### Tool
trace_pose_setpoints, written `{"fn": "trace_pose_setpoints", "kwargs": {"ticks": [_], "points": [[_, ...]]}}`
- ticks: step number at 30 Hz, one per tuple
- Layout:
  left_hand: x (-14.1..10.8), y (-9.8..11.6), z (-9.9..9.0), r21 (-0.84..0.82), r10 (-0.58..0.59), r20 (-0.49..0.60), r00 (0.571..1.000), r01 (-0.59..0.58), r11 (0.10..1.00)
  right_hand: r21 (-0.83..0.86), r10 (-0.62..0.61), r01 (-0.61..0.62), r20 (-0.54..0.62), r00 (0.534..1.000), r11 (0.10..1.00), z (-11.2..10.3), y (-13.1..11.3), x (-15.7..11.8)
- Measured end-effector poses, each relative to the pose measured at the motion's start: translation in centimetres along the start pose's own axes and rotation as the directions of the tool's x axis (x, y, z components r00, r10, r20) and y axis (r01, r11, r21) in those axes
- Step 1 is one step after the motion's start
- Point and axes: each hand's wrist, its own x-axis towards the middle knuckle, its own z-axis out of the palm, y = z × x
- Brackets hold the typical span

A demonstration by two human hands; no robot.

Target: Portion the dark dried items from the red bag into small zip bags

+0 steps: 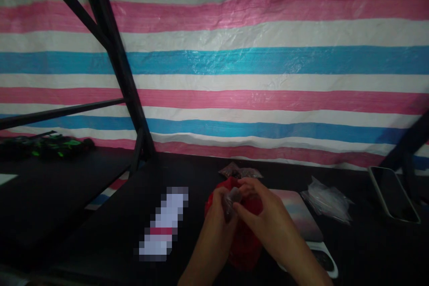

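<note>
Both hands low centre over dark counter [100,232]. Left hand [217,210] and right hand [264,214] meet on small clear packet [231,201]; fingers of both clamped on it, packet pinched between fingertips. Red bag [244,241] directly beneath, at 6 o'clock of packet. Scale [301,219] at 3 o'clock, clear bags [326,201] beyond, phone [393,194] far right. Striped tarp [234,53] behind.

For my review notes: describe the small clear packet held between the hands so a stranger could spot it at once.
Start at the dark table below the striped tarp. At its near edge, left hand and right hand meet over a red bag. The small clear packet is pinched between them, unlike the loose clear bags lying to the right.
</note>
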Motion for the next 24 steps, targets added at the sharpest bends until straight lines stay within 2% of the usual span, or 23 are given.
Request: {"fn": "trace_pose_setpoints", "kwargs": {"ticks": [5, 7, 11, 14, 18, 22, 24], "points": [[-0.2, -0.6, 0.2, 0.037, 0.023, -0.014, 1.0, -0.023, 0.999, -0.081, -0.119, 0.121, 0.019, 0.993, 0.989, -0.2, 0.0, -0.3], [-0.4, -0.2, 0.3, 0.039, 0.034, 0.025, 0.999, -0.035, 0.999, -0.104, -0.155, 0.157, 0.025, 0.988, 0.982, -0.3, 0.0, -0.5], [-0.4, 0.4, 0.3, -0.075, 0.071, 0.068, 0.995, -0.066, 0.995, -0.151, -0.222, 0.224, 0.029, 0.975, 0.963, -0.5, -0.1, -0.8], [-0.1, 0.5, 0.5, -0.124, 0.102, 0.003, 0.995, -0.101, 0.987, -0.195, -0.301, 0.293, -0.015, 0.953, 0.936, -0.6, -0.2, -0.9], [0.0, 0.9, 1.0, -0.083, 0.143, -0.063, 0.988, -0.148, 0.986, -0.257, -0.405, 0.373, -0.085, 0.91, 0.892, -1.0, -0.7, -1.2], [-0.5, 1.2, 1.6, 0.007, 0.095, -0.147, 0.985, -0.095, 0.995, -0.32, -0.481, 0.424, -0.125, 0.868, 0.847, -2.0, -1.3, -1.7], [-0.6, 1.4, 2.0, -0.043, 0.064, -0.134, 0.989, -0.07, 0.997, -0.342, -0.507, 0.43, -0.18, 0.843, 0.836, -2.4, -1.6, -1.9]]}}
